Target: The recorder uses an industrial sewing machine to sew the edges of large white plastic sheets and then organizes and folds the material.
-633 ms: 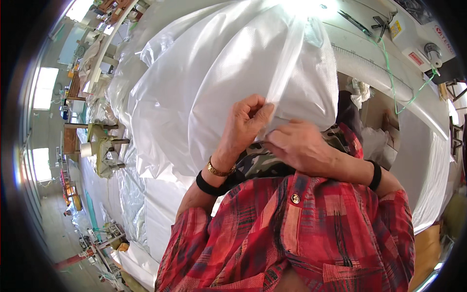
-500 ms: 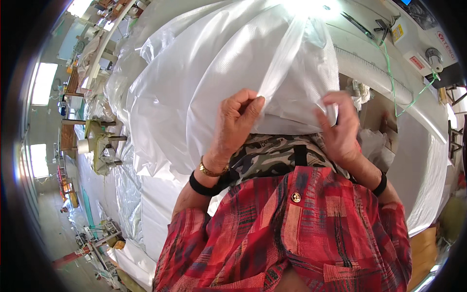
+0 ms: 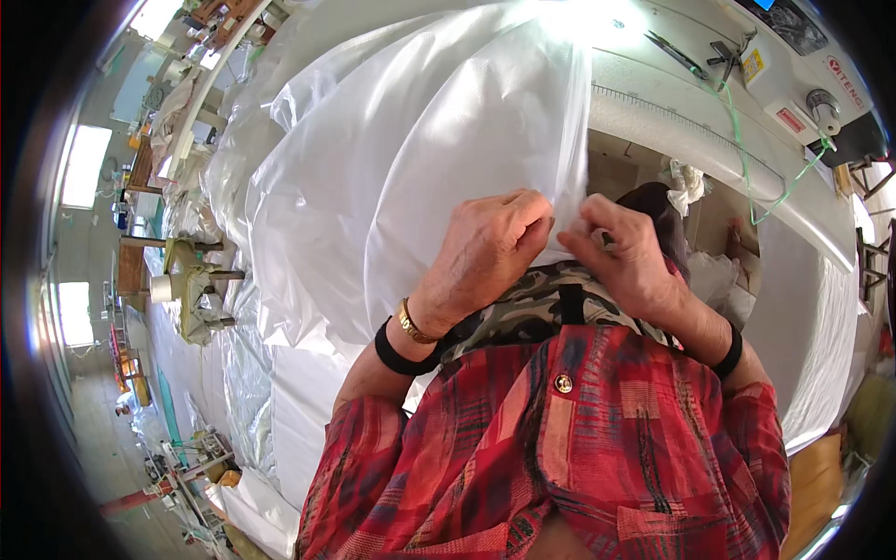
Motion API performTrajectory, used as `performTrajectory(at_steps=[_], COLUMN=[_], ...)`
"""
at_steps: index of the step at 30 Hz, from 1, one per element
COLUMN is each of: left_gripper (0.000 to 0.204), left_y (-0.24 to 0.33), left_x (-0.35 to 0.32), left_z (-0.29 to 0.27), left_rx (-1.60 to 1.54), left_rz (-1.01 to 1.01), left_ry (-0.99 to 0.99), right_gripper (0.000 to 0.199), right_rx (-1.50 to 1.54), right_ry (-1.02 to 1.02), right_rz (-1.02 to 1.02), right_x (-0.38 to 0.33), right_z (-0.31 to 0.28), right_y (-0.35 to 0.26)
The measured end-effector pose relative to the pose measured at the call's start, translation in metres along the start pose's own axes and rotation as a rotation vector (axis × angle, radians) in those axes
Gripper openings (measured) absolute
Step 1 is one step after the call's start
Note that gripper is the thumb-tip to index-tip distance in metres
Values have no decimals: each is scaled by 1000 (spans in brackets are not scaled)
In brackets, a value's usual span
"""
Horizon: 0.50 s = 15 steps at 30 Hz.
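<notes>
A large, glossy white plastic sheet (image 3: pixel 448 140) hangs in folds from the bright table top toward my lap. My left hand (image 3: pixel 495 243) is closed with its back up, gripping the sheet near its right-hand edge; the fingertips are tucked out of sight. Just to the right, my right hand (image 3: pixel 625 252) has its thumb and curled fingers drawn together at that same edge, pinching it. The two hands are close together but apart, above the camouflage cloth (image 3: pixel 523 299) at my waist.
A white sewing machine (image 3: pixel 793 84) stands at the far right, with green thread (image 3: pixel 737 140) trailing from it. Black-handled snips (image 3: pixel 677 54) lie beside it. A ruler scale (image 3: pixel 672 114) runs along the table edge. Draped stands (image 3: pixel 191 289) and plastic piles line the left.
The sheet's right edge has swung left and straightened, uncovering more table and ruler. My left hand has moved right and turned over; my right hand has moved left and closed at the edge.
</notes>
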<state>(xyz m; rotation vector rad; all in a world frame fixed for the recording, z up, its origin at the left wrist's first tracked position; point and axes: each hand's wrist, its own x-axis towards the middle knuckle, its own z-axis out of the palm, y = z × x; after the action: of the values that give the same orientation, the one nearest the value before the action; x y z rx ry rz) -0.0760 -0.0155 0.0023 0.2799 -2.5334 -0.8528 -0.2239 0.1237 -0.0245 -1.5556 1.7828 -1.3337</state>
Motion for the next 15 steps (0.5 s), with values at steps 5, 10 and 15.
performTrajectory(at_steps=[5, 10, 15], left_gripper=[3, 7, 16], left_y=[-9, -15, -19], left_x=[-4, -10, -13], left_z=[9, 6, 10], left_rx=[-330, -441, -742], left_rz=[-207, -292, -442], left_ry=[-34, -68, -26], right_gripper=[17, 17, 20], right_rx=[-65, -217, -477], right_ry=[-143, -94, -184], right_rz=[-165, -296, -439], right_x=[3, 0, 5], right_z=[16, 22, 21], right_y=[-9, -12, -17])
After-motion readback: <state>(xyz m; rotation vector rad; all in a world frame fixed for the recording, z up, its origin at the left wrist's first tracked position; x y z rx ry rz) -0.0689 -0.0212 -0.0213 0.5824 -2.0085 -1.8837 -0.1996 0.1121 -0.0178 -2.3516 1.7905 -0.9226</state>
